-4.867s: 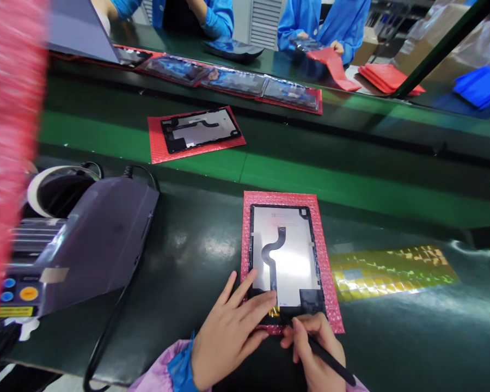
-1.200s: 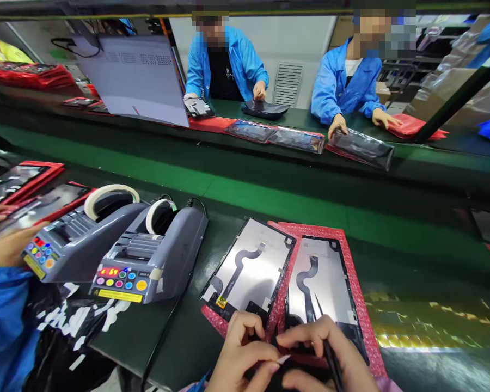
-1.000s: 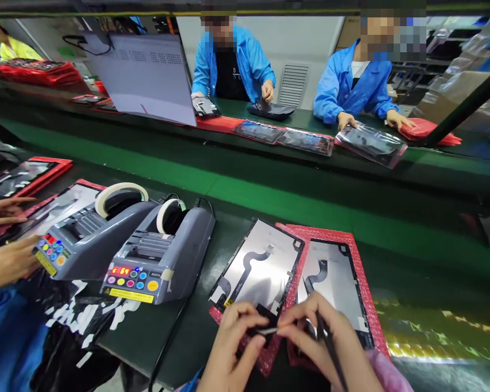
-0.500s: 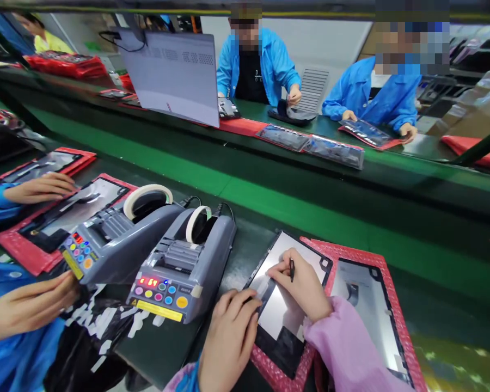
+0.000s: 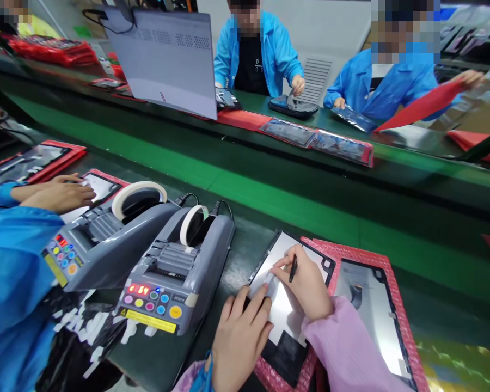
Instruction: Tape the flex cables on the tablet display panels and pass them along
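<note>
In the head view a flat display panel (image 5: 296,291), silvery with a black frame, lies at a slant on pink bubble wrap (image 5: 271,375). My left hand (image 5: 243,332) rests palm down at its left edge, fingers spread, fingertips touching the panel. My right hand (image 5: 302,277) bends over the panel with thumb and forefinger pinched at a small translucent strip (image 5: 273,286). A slim black tool (image 5: 293,268) sticks out between its fingers; its exact kind is hidden. A second similar panel (image 5: 371,310) lies on bubble wrap just to the right.
Two grey tape dispensers (image 5: 167,272) with tape rolls stand to my left. White tape scraps (image 5: 92,326) cling to a black bag below. A co-worker's hands (image 5: 61,193) work on a panel at the far left. Two people in blue sit across, beyond a grey monitor (image 5: 167,65).
My left fingers have spread and lifted slightly at the panel edge. My right hand stays pinched nearly in place. The left neighbour's arm has reached forward; a person opposite has raised a red sheet.
</note>
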`<state>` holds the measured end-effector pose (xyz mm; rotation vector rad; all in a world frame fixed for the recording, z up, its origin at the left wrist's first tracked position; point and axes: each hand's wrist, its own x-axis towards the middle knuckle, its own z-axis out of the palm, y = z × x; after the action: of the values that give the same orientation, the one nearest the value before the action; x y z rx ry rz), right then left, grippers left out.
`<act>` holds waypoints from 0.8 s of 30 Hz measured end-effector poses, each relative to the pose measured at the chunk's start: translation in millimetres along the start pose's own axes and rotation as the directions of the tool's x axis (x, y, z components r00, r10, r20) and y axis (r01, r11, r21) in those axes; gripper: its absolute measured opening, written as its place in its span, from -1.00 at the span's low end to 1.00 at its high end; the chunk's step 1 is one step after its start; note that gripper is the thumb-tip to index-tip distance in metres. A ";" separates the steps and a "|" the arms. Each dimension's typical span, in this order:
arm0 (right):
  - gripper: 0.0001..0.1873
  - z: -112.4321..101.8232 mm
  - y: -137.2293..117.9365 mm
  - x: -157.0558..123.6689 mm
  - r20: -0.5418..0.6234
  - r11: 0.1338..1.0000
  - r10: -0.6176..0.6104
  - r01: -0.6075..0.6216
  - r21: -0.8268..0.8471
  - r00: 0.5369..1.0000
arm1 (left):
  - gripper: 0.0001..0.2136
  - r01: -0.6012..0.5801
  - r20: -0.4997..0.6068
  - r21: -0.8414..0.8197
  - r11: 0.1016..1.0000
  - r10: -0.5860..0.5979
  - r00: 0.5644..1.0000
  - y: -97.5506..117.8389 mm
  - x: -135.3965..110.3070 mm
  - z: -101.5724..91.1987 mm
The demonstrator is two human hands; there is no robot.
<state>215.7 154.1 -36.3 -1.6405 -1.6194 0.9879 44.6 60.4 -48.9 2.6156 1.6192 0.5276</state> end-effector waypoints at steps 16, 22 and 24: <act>-0.55 -49.6 -13.9 93.6 0.240 0.945 -0.142 0.203 -0.256 0.960 | -0.24 -0.191 -0.192 0.170 0.967 0.223 0.956 -4.2 -59.4 27.1; -0.53 -105.9 -49.7 181.4 0.098 0.900 -0.269 0.286 -0.328 0.958 | -0.56 -0.096 -0.317 -0.219 0.971 0.022 0.948 -12.5 -84.3 42.9; -0.55 -132.7 -60.1 218.3 0.020 0.884 -0.289 0.275 -0.377 0.957 | -0.66 0.008 -0.320 -0.480 0.877 -0.184 0.929 -13.0 -99.2 39.2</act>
<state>289.1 384.2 66.2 -1.5813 -2.0477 0.5151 4.7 -14.0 -115.4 2.1482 1.4448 1.2746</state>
